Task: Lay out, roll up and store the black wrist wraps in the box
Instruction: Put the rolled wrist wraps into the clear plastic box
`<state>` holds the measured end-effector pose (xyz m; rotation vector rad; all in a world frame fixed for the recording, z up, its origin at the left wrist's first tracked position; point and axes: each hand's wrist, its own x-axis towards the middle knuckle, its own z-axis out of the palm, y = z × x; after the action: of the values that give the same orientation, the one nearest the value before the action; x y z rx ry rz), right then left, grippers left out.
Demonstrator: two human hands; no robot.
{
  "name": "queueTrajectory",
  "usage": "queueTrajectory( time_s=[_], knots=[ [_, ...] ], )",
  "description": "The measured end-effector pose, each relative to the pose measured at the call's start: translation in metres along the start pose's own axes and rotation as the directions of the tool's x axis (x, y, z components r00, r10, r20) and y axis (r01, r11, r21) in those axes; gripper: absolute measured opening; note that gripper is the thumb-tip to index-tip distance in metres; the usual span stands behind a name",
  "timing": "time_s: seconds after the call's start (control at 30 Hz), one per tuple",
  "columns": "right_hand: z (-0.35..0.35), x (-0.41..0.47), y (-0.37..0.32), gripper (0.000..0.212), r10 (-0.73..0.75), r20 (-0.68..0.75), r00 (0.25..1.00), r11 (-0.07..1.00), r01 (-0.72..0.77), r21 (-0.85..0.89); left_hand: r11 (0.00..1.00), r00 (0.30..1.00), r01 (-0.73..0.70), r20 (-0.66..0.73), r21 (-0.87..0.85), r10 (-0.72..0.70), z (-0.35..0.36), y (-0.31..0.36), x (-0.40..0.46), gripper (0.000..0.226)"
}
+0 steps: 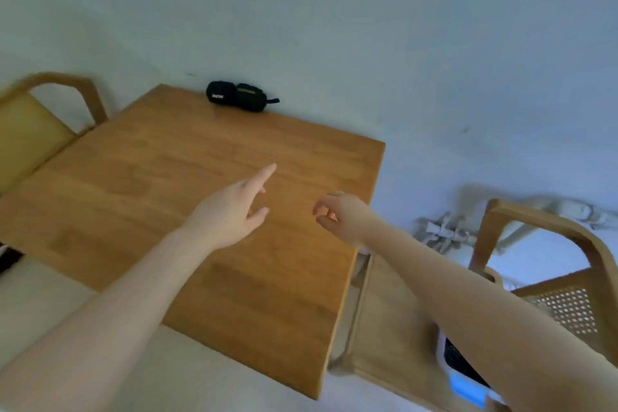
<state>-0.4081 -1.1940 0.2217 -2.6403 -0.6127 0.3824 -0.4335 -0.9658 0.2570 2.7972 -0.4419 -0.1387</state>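
Observation:
Two rolled black wrist wraps (238,98) lie side by side at the far edge of the wooden table (140,184), against the wall. My left hand (230,207) reaches out above the table's middle with fingers straight and holds nothing. My right hand (341,216) hovers near the table's right edge, its fingers loosely curled and empty. Both hands are well short of the wraps. No box can be made out with certainty.
A wooden chair (50,110) stands at the table's left side. Another wooden chair (565,264) with a cane back stands at the right, with a white and blue object (465,375) on its seat. A white wall lies behind the table.

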Motion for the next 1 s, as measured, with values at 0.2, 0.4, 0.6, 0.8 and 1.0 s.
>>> queueTrajectory(
  time_s=[0.2, 0.4, 0.6, 0.8, 1.0],
  knots=[
    [0.022, 0.07, -0.109, 0.022, 0.0, 0.001, 1.0, 1.0, 0.0, 0.006, 0.998, 0.998, 0.054, -0.036, -0.013, -0.054, -0.067, -0.131, -0.04, 0.062],
    [0.017, 0.139, -0.149, 0.021, 0.008, -0.098, 0.995, 1.0, -0.005, 0.027, 0.995, 0.998, 0.044, -0.04, -0.087, -0.048, -0.091, -0.197, -0.013, 0.057],
    [0.012, 0.231, -0.137, 0.02, 0.093, -0.163, 0.982, 0.99, -0.074, 0.119, 0.995, 0.999, 0.047, 0.009, -0.092, -0.046, -0.096, -0.251, 0.051, 0.059],
    [0.006, 0.315, -0.119, 0.022, 0.238, -0.23, 0.944, 0.959, -0.191, 0.207, 0.989, 0.995, 0.063, 0.083, -0.13, -0.053, -0.105, -0.304, 0.148, 0.059],
    [-0.001, 0.386, -0.101, 0.04, 0.34, -0.275, 0.899, 0.93, -0.365, -0.046, 0.896, 0.98, 0.2, 0.101, -0.396, -0.174, -0.087, -0.344, 0.237, 0.054]
  ],
)
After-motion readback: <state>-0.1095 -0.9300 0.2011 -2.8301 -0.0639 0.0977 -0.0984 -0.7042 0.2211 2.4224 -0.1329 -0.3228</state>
